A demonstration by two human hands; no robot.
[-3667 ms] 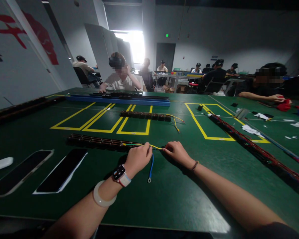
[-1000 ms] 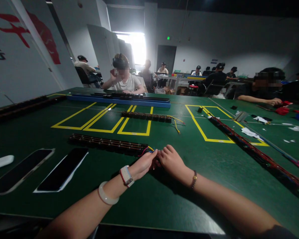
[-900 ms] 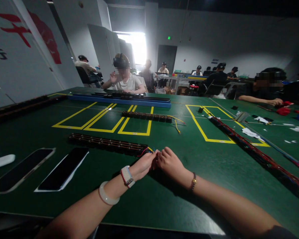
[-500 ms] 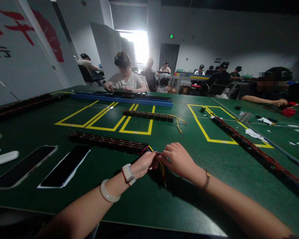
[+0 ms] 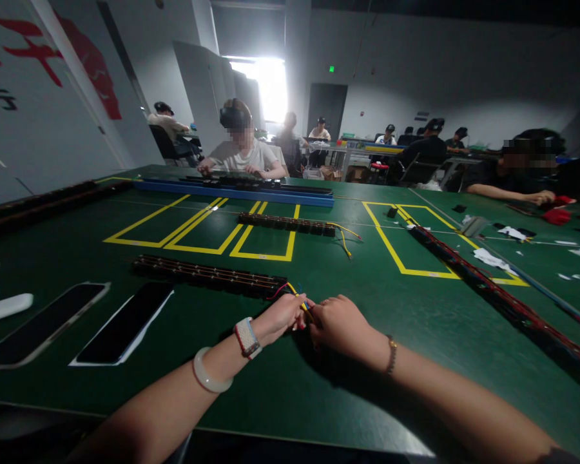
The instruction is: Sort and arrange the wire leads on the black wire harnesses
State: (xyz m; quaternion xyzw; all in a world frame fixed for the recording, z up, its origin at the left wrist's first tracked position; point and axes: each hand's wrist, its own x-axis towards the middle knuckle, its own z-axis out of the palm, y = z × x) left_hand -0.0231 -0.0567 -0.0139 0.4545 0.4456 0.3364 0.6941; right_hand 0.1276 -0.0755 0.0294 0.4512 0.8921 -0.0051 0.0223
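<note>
My left hand (image 5: 286, 314) is closed on a bundle of yellow, red and blue wires (image 5: 297, 293) at the right end of a long black strip assembly (image 5: 212, 274). Touching it on the right, my right hand (image 5: 341, 325) has its fingers wrapped round the same wires, a short way farther along. The strip lies flat on the green table (image 5: 251, 412), with thin copper-coloured lines along its top. The wire ends are hidden under my right hand. Beyond lies a shorter black strip (image 5: 287, 223) with yellow leads.
Two dark phone-like slabs (image 5: 125, 322) and a white case (image 5: 7, 308) lie at left. A long strip with red wires (image 5: 483, 290) and paper scraps (image 5: 492, 259) are at right. Across the table a person (image 5: 244, 148) sits behind a blue rail (image 5: 232, 192).
My right hand has turned and closed lower over the wires; the loose ends that hung below it are now covered. My left hand stays nearly in place.
</note>
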